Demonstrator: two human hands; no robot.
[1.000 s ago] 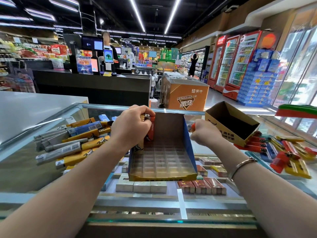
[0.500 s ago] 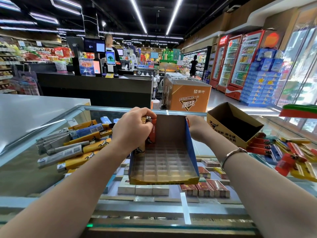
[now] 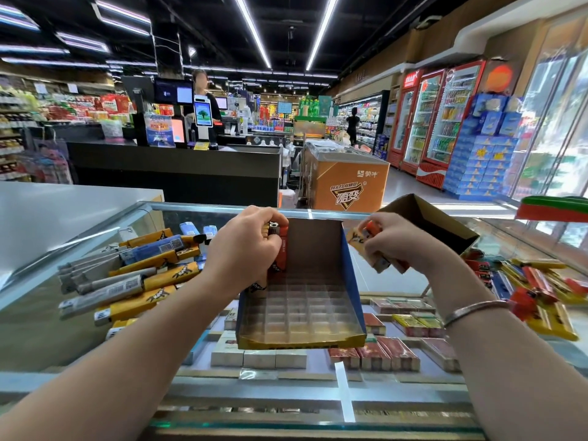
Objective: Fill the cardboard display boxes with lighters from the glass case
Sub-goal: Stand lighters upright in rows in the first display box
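The left hand kept its grip curled round a red lighter, holding it upright against the far-left corner of the display box, where it had been half a second before. The right hand's grip was closed on a small bunch of lighters, orange and yellow ones, pinched between thumb and fingers just right of the box's blue side wall.

In the head view, the change was on the right. A second earlier that hand had been out beside the box with only a bit of orange showing from its fist; half a second earlier it had pressed close to the box's far-right corner; at this moment it had drawn slightly right and turned, so the bunch showed plainly. I judge it was sorting out one lighter to slot next.

The box lay on the glass surface, its clear grid of cells almost wholly unfilled, so the filling had hardly begun. More lighters lay in a pile at the left and a looser scatter at the right. A second, empty cardboard box stood tilted at the far right, not yet touched.
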